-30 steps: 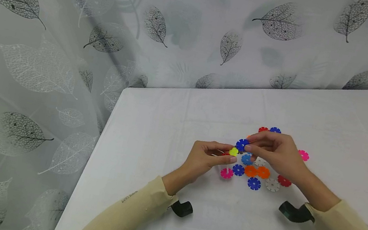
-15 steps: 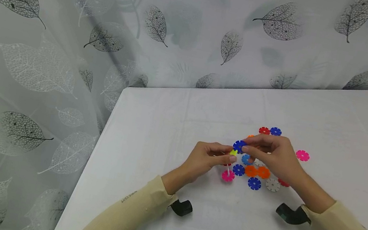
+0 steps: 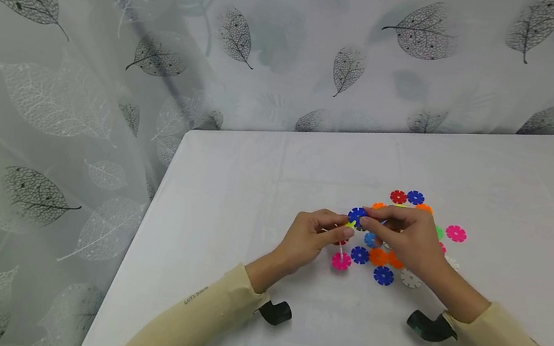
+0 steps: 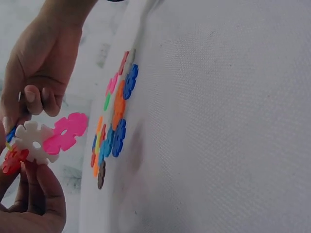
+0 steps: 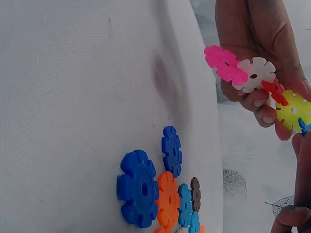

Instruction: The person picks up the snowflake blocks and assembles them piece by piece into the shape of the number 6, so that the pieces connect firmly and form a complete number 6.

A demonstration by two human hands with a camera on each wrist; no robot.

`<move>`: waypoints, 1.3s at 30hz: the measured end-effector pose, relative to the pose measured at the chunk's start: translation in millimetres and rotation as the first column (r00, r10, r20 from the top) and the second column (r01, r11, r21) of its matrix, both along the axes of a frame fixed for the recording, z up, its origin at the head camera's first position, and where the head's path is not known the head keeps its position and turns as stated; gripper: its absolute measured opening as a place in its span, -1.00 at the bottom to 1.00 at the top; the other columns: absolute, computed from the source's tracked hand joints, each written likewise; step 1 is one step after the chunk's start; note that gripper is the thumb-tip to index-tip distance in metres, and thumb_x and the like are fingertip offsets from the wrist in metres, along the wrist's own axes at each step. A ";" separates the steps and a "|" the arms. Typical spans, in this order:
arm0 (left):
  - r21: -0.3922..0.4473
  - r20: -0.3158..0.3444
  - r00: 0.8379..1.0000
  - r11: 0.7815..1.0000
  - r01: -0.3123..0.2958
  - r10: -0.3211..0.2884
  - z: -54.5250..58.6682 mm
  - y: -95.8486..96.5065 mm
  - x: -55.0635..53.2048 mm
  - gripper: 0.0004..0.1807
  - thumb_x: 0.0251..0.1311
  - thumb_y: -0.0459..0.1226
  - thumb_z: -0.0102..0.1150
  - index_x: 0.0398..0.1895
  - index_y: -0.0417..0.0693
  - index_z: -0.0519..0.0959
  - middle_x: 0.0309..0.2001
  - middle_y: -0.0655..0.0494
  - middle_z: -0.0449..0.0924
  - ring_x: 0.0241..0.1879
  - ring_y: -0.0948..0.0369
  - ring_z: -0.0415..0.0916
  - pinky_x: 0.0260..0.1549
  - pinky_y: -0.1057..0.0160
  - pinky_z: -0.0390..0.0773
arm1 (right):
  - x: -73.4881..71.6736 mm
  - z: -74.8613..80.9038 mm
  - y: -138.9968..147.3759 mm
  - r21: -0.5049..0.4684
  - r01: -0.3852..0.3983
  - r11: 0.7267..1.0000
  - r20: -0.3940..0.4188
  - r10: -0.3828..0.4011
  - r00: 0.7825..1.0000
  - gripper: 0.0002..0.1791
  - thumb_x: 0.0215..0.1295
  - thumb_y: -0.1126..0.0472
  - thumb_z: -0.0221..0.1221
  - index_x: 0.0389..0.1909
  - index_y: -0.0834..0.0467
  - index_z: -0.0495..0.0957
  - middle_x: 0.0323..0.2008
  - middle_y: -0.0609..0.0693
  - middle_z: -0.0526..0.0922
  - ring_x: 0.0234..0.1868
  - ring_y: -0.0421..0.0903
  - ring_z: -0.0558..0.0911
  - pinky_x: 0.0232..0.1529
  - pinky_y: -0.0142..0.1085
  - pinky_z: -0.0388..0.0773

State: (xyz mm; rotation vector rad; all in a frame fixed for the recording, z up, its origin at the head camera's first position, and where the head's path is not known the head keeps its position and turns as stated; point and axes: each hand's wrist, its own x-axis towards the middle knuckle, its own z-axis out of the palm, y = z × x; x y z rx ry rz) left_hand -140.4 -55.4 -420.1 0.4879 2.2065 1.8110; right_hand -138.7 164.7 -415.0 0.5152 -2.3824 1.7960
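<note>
A short chain of notched plastic snowflake discs hangs from my left hand. Its pink disc, white disc, red disc and yellow disc are slotted together edge to edge. The left fingers and thumb pinch the chain near the yellow end. From the other side, my right hand pinches a blue disc between thumb and fingertips. In the right wrist view the blue disc's edge meets the yellow one; how deep it sits in a slot cannot be told.
Several loose discs lie flat on the white table beneath and beyond the hands, among them an orange disc, a dark blue disc and a pink disc. A leaf-printed curtain hangs behind the table and along its left side.
My right hand has moved left with the blue disc, bringing it over the yellow disc. The left hand stays nearly in place, with the chain's pink end swinging slightly.
</note>
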 end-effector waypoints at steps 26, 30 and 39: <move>-0.057 -0.010 1.000 0.998 -0.012 0.012 -1.2 -5.8 -2.6 -0.55 0.37 -0.14 0.28 0.29 0.03 0.60 -0.02 0.15 0.69 -0.26 0.23 0.69 -0.19 0.18 0.68 | 0.3 2.5 6.3 0.047 -0.073 0.996 0.113 0.067 0.991 -0.68 0.53 0.18 0.14 0.16 0.22 0.64 -0.22 0.24 0.71 -0.41 0.04 0.72 -0.33 -0.28 0.68; -0.015 0.075 0.995 0.997 -0.070 0.071 -0.6 -5.7 -3.6 -0.52 0.34 -0.14 0.32 0.31 0.03 0.59 -0.02 0.17 0.69 -0.21 0.22 0.70 -0.18 0.21 0.68 | -1.6 6.2 12.7 0.052 0.030 0.998 0.085 -0.034 0.996 -0.64 0.56 0.12 0.08 0.22 0.18 0.60 -0.10 0.18 0.71 -0.39 -0.03 0.72 -0.22 -0.40 0.63; -0.011 0.161 0.978 0.991 -0.134 0.134 2.1 -6.9 -3.4 -0.54 0.33 -0.12 0.33 0.27 0.01 0.62 0.00 0.13 0.71 -0.14 0.20 0.69 -0.13 0.23 0.67 | -6.7 13.8 34.6 0.038 0.278 0.960 0.027 -0.279 0.960 -0.55 0.57 0.04 0.05 0.36 0.08 0.49 0.07 0.00 0.62 -0.38 -0.23 0.68 -0.29 -0.52 0.55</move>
